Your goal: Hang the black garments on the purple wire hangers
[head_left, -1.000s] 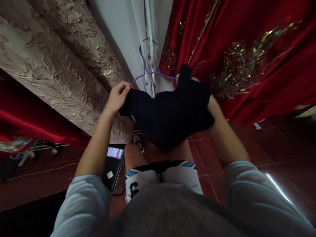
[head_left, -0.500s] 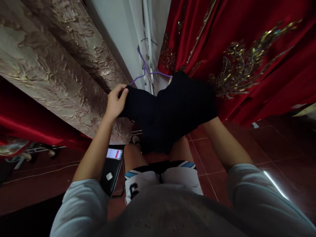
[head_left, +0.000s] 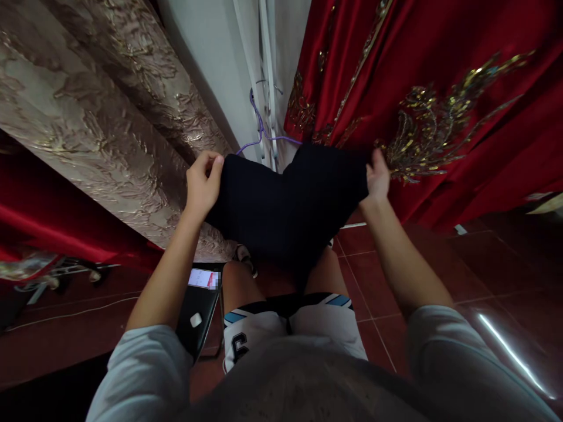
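A dark, near-black garment hangs on a thin purple hanger, whose hook reaches up to a white rail. My left hand pinches the garment's left shoulder where the hanger arm enters it. My right hand grips the garment's right edge, fingers curled on the cloth. The garment droops in a point above my knees.
A gold brocade curtain fills the left. A red embroidered cloth with gold sequins hangs on the right. A white wall and rail lie between them. Below are dark red floor tiles and a black stool with a phone.
My right hand has come out from under the garment and now grips its right edge. The bump of cloth over it has flattened. My left hand stays at the left shoulder.
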`<state>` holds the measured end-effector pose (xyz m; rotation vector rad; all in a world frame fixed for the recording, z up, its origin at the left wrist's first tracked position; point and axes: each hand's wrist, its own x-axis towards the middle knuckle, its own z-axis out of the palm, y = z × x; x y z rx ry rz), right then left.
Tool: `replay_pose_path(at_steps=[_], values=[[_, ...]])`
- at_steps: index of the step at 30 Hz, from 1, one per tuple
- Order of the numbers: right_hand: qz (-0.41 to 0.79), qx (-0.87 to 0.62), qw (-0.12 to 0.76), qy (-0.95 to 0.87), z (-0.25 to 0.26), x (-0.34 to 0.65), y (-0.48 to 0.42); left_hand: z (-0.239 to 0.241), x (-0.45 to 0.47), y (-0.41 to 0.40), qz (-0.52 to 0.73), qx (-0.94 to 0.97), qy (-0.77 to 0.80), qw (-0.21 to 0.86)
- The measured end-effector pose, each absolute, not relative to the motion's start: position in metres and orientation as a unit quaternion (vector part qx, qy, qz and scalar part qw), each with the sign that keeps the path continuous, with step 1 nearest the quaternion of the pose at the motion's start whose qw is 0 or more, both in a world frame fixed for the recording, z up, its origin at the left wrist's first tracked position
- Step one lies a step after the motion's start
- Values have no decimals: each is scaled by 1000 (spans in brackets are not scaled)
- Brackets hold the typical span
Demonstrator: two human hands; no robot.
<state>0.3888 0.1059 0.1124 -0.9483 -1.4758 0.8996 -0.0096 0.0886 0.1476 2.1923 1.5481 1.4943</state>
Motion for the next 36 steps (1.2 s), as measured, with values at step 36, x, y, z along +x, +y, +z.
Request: replay_pose_path(at_steps=[36], values=[[53,-350,437,-827,1,282,92,139,74,43,352,784,276,431]])
